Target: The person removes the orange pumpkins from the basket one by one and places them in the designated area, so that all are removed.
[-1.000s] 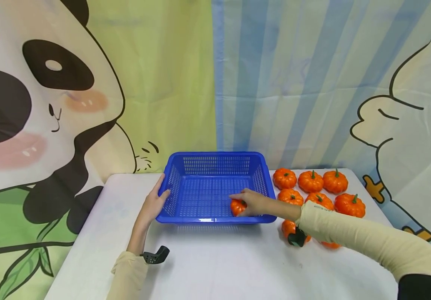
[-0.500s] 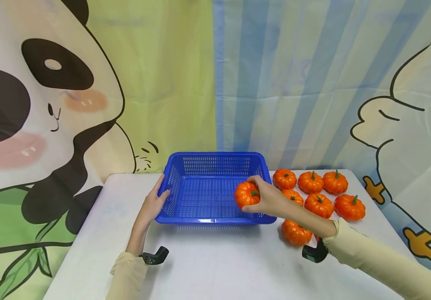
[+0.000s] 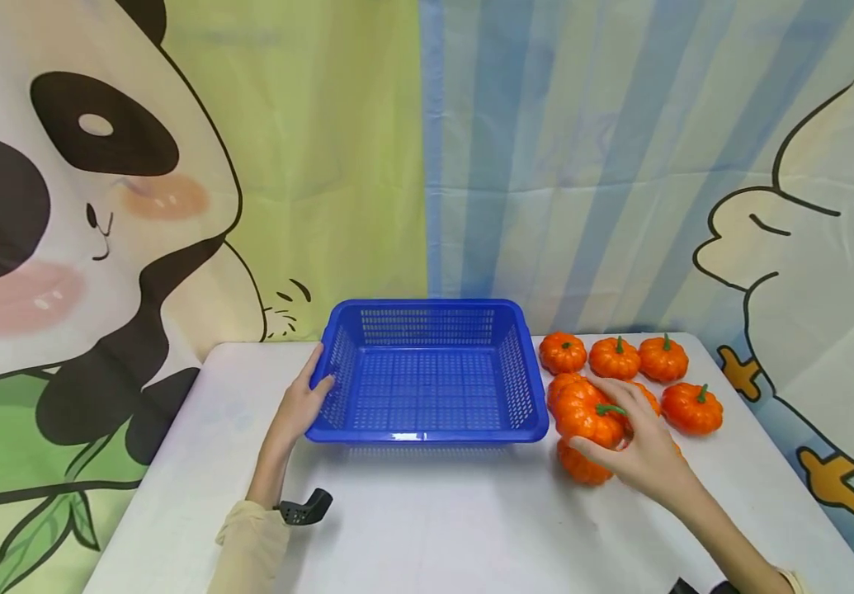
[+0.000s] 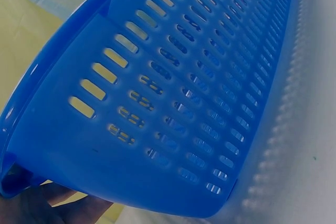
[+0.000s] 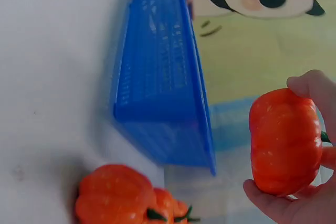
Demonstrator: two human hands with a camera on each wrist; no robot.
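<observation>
Blue basket [image 3: 427,371] stands on the white table [image 3: 434,520], interior bare. Left hand [image 3: 300,408] grips the basket's left rim, fingers curled over the edge. Right hand [image 3: 638,450] holds one pumpkin [image 3: 586,417], fingers wrapped round it, raised just right of the basket's right wall. Further pumpkins [image 3: 615,359] crowd the table right of the basket, one [image 3: 581,464] directly under the held pumpkin. Bare table runs along the basket's near edge. Cartoon backdrop [image 3: 174,165] stands close behind the basket.
</observation>
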